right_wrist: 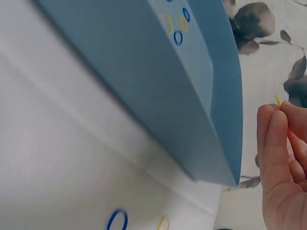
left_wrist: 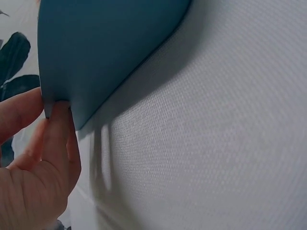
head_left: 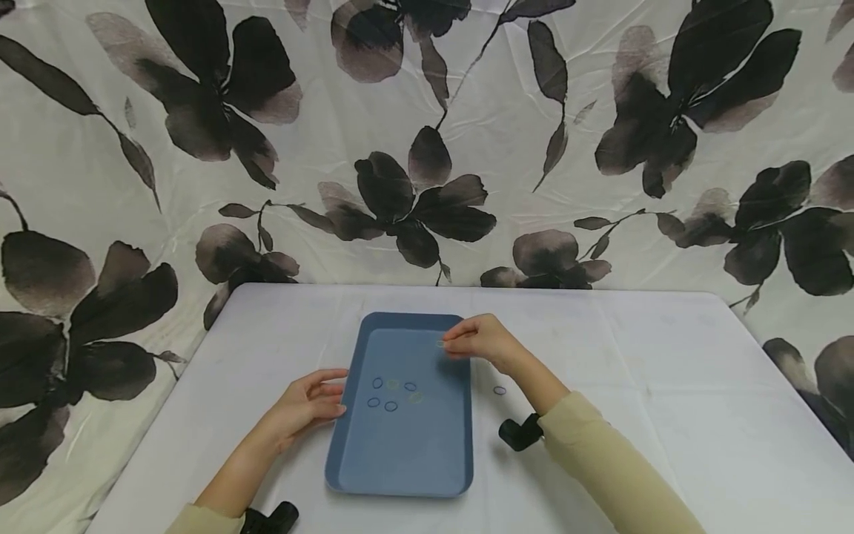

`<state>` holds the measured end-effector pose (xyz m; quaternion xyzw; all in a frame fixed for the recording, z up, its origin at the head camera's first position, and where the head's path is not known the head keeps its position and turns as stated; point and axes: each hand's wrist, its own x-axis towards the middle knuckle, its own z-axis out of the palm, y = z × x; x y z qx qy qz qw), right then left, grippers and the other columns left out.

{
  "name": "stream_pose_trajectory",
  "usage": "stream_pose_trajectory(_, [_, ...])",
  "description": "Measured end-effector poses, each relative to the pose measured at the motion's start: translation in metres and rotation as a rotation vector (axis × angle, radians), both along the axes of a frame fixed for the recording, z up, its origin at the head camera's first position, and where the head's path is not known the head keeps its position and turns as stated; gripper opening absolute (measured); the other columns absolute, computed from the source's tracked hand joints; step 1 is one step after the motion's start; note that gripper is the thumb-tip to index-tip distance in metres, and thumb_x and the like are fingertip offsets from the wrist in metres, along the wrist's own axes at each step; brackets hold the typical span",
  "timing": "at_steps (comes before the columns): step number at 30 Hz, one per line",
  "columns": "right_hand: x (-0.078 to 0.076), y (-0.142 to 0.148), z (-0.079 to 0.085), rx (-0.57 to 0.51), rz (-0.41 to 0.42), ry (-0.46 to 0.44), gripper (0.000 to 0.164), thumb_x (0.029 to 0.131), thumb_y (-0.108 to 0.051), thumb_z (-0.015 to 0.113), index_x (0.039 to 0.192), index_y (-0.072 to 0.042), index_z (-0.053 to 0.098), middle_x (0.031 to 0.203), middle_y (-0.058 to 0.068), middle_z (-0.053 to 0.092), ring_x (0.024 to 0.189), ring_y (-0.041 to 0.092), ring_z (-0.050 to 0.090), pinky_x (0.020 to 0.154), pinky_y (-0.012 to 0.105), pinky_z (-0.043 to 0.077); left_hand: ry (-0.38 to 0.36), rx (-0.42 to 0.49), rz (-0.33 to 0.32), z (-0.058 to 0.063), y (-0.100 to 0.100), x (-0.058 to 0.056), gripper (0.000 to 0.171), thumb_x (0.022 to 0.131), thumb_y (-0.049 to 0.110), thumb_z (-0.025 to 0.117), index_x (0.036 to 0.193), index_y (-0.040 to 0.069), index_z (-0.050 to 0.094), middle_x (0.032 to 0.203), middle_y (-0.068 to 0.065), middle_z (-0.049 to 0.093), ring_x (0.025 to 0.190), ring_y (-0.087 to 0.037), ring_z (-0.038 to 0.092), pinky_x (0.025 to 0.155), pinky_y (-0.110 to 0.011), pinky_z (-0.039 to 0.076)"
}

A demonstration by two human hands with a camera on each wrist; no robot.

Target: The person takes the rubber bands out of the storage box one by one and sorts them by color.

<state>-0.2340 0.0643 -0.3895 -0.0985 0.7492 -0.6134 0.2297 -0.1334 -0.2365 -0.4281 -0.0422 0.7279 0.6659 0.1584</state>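
Observation:
A blue rectangular tray (head_left: 400, 452) with raised sides lies on the white table. My left hand (head_left: 303, 408) holds its left rim, thumb and fingers at the edge, as the left wrist view also shows. Over the tray's far right corner, my right hand (head_left: 485, 343) pinches a thin yellow ring (right_wrist: 278, 100) between thumb and fingertips. Several thin blue rings (head_left: 391, 411) and yellow rings (right_wrist: 181, 23) lie in the tray's middle. Beyond the right rim, the right wrist view has a blue ring (right_wrist: 110, 222) and a yellow ring (right_wrist: 160, 223) on the tablecloth.
The white tablecloth (head_left: 640, 445) spreads around the tray. A floral cloth (head_left: 507, 148) hangs behind the table's far edge. Black devices (head_left: 520, 433) are worn at both wrists, beside the light sleeves (head_left: 600, 452).

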Motion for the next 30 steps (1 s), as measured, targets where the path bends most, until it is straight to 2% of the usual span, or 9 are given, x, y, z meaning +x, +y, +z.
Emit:
stream_pose_trajectory(6, [-0.002,0.015,-0.002,0.010,-0.005,0.002,0.022,0.083,0.004,0.065,0.102,0.013,0.063,0.098,0.022,0.067,0.092,0.033,0.065,0.079,0.037,0.054,0.015,0.004,-0.009,0.001,0.000,0.002,0.067,0.079,-0.007,0.065,0.138,-0.009,0.033,0.122,-0.029,0.049,0.102,-0.022,0.058,0.077,-0.026,0.052])
stream_pose_trajectory(14, [-0.003,0.038,-0.008,0.048,-0.018,0.019,0.023,0.084,0.004,0.064,0.103,0.015,0.061,0.091,0.018,0.068,0.086,0.028,0.067,0.082,0.042,0.052,0.055,-0.035,-0.009,0.000,0.000,0.004,0.065,0.079,-0.008,0.064,0.136,-0.010,0.035,0.116,-0.026,0.052,0.097,-0.020,0.059,0.076,-0.025,0.053])
stream_pose_trajectory(18, [-0.004,0.050,-0.010,0.061,-0.030,0.013,0.026,0.084,0.004,0.063,0.107,0.018,0.059,0.095,0.022,0.067,0.087,0.030,0.066,0.081,0.041,0.052,0.083,-0.070,-0.006,0.001,0.002,0.005,0.063,0.079,-0.007,0.065,0.135,-0.010,0.037,0.115,-0.026,0.052,0.096,-0.022,0.059,0.075,-0.026,0.053])
stream_pose_trajectory(22, [-0.004,0.062,-0.012,0.068,-0.042,0.006,0.029,0.084,0.004,0.063,0.108,0.020,0.056,0.098,0.025,0.066,0.089,0.030,0.066,0.082,0.041,0.052,0.080,-0.065,-0.002,0.002,0.003,0.005,0.062,0.080,-0.005,0.063,0.136,-0.010,0.036,0.116,-0.027,0.051,0.095,-0.021,0.059,0.076,-0.027,0.053])
stream_pose_trajectory(30, [-0.004,0.084,-0.019,0.115,-0.082,0.000,0.028,0.085,0.003,0.063,0.108,0.018,0.057,0.094,0.020,0.068,0.081,0.018,0.066,0.076,0.032,0.054,0.079,-0.074,0.011,0.001,0.005,0.003,0.062,0.079,-0.005,0.065,0.135,-0.010,0.038,0.116,-0.027,0.052,0.094,-0.020,0.059,0.075,-0.027,0.053])
